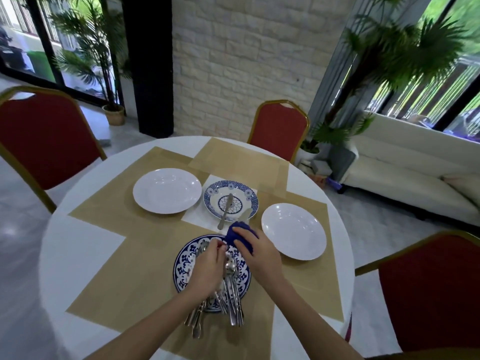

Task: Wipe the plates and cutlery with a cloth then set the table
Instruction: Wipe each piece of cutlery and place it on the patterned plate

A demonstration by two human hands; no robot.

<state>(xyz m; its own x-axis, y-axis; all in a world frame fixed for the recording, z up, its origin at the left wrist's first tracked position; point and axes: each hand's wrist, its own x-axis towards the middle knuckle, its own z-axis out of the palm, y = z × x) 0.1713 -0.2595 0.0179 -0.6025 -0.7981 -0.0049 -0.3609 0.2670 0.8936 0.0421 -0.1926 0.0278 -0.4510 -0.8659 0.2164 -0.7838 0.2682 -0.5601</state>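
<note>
**A:** From the head view, where is the work?

**B:** Near the front edge of the surface [85,255]. The right hand [255,253] curls its grip round a blue cloth [240,236], which is wrapped about a knife [245,214] whose tip pokes out beyond it. The left hand [207,258] pinches what seems to be the handle end, though its fingers hide the contact.

**A:** How will it handle?

**B:** The knife is stiff, light and smooth, so probably slippery. I'd hold the handle firmly and draw the soft cloth along the blade. The rest of the cutlery [232,289] lies heaped on a patterned plate [181,266], with handles hanging over its near rim, so a nudge could spill them. The plates look hard and breakable and are best lifted by the rim.

**A:** Is there room to move?

**B:** Two white plates [167,190] sit left and right on tan mats [145,255]. A small plate [211,196] carrying another knife [225,211] lies between them. Open mat shows beyond it, and red chairs [279,128] stand close round the edge.
</note>
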